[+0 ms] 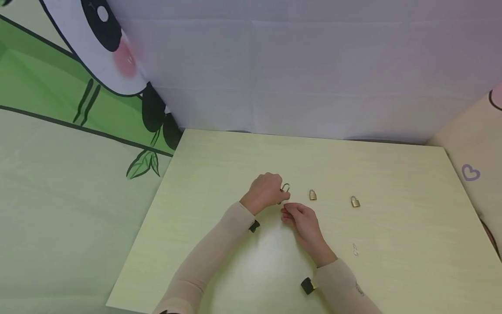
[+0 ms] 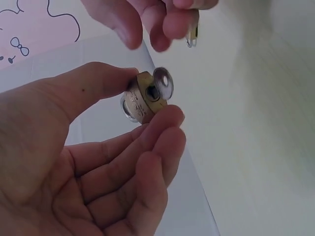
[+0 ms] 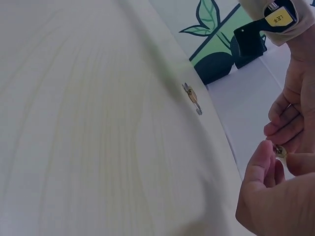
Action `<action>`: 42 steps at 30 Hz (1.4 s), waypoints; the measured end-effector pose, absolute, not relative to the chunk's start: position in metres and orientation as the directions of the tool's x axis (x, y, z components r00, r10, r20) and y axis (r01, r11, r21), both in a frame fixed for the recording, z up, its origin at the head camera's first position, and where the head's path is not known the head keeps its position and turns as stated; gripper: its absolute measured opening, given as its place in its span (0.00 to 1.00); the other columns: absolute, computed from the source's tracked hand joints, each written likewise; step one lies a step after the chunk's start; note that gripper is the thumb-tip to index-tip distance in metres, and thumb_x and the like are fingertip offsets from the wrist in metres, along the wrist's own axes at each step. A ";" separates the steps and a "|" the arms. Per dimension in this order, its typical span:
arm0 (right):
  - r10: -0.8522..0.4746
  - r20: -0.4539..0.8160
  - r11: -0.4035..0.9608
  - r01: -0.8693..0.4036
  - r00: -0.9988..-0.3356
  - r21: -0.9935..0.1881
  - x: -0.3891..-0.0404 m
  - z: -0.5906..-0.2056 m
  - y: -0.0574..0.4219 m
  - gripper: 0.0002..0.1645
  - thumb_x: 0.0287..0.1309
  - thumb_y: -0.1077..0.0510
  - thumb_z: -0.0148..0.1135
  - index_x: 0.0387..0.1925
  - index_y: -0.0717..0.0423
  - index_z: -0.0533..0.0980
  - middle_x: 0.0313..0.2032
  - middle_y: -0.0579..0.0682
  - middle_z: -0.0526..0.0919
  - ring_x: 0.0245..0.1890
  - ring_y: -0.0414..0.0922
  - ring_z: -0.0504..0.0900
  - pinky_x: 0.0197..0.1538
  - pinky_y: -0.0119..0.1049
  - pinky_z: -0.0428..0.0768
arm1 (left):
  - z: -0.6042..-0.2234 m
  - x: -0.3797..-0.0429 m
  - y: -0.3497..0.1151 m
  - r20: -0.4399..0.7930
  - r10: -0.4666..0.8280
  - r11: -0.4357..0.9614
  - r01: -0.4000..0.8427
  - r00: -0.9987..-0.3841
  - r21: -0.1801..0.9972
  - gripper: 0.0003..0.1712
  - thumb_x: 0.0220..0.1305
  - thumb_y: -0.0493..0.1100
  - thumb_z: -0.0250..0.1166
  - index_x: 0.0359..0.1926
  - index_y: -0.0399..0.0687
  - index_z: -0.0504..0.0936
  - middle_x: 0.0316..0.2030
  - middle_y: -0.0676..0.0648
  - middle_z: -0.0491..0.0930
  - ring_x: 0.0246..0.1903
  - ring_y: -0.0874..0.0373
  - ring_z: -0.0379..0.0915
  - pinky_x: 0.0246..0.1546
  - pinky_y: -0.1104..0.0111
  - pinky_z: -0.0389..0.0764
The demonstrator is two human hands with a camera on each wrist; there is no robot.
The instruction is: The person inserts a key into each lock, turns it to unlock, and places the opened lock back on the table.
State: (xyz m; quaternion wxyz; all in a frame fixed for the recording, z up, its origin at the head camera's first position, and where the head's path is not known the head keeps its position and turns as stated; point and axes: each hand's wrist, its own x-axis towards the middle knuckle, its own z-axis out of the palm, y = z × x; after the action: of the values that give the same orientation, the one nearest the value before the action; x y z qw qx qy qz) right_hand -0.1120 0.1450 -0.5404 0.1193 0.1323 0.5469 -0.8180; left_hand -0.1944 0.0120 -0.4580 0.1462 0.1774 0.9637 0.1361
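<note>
A brass padlock [image 2: 142, 98] is pinched between the thumb and fingertips of my left hand [image 1: 266, 192]. In the left wrist view a silver key [image 2: 163, 83] stands in its keyhole. My right hand [image 1: 305, 222] hovers close by, thumb and fingers loosely bent; in the left wrist view they are apart from the key. I see nothing held in it. In the head view a shackle [image 1: 286, 187] shows beside the left fingers; I cannot tell which lock it belongs to. Another padlock [image 3: 192, 98] with a silver piece at one end lies on the table in the right wrist view.
Beyond the hands, two small brass padlocks, one nearer [image 1: 312, 195] and one farther right [image 1: 355, 201], are on the pale table [image 1: 412, 244]. Small silver keys [image 1: 355, 250] lie right of my right hand. A printed cloth [image 1: 313, 65] hangs along the back edge.
</note>
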 end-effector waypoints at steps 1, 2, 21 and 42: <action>-0.040 -0.350 -0.359 0.340 -0.936 -0.869 -0.112 -0.541 0.147 0.18 0.70 0.66 0.56 0.51 0.82 0.71 0.38 0.58 0.82 0.41 0.49 0.82 0.43 0.35 0.82 | -0.458 -0.195 0.012 -0.233 0.384 0.899 0.304 -0.893 0.316 0.22 0.58 0.48 0.66 0.12 0.52 0.68 0.07 0.59 0.58 0.10 0.65 0.55 0.14 0.73 0.56; -0.030 -0.355 -0.350 0.343 -0.934 -0.872 -0.112 -0.542 0.149 0.18 0.70 0.66 0.56 0.51 0.81 0.71 0.38 0.58 0.82 0.41 0.49 0.82 0.43 0.35 0.82 | -0.459 -0.195 0.011 -0.234 0.386 0.899 0.306 -0.892 0.314 0.22 0.58 0.48 0.66 0.12 0.52 0.67 0.07 0.60 0.56 0.10 0.66 0.54 0.14 0.73 0.56; 0.043 -0.215 -0.080 0.211 -0.976 -0.974 -0.118 -0.534 0.194 0.16 0.71 0.62 0.58 0.50 0.74 0.75 0.45 0.68 0.80 0.44 0.57 0.81 0.43 0.37 0.82 | -0.464 -0.198 -0.005 -0.127 0.705 0.686 0.625 -0.698 0.372 0.09 0.63 0.50 0.70 0.35 0.50 0.84 0.27 0.56 0.75 0.27 0.62 0.68 0.30 0.73 0.71; -0.069 0.025 0.216 -0.039 -0.997 -0.976 -0.116 -0.528 0.198 0.09 0.71 0.61 0.58 0.45 0.60 0.82 0.40 0.56 0.85 0.38 0.55 0.80 0.38 0.38 0.82 | -0.458 -0.194 -0.015 -0.012 0.831 0.527 0.779 -0.557 0.339 0.12 0.65 0.53 0.69 0.37 0.49 0.85 0.31 0.55 0.77 0.32 0.64 0.70 0.37 0.74 0.72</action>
State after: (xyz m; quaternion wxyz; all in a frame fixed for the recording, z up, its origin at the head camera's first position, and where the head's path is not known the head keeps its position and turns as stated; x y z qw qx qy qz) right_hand -0.1162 0.1976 -0.5283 0.0120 -0.0347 0.7796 -0.6251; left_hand -0.1939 -0.0150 -0.4577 0.0862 0.4629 0.8696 0.1488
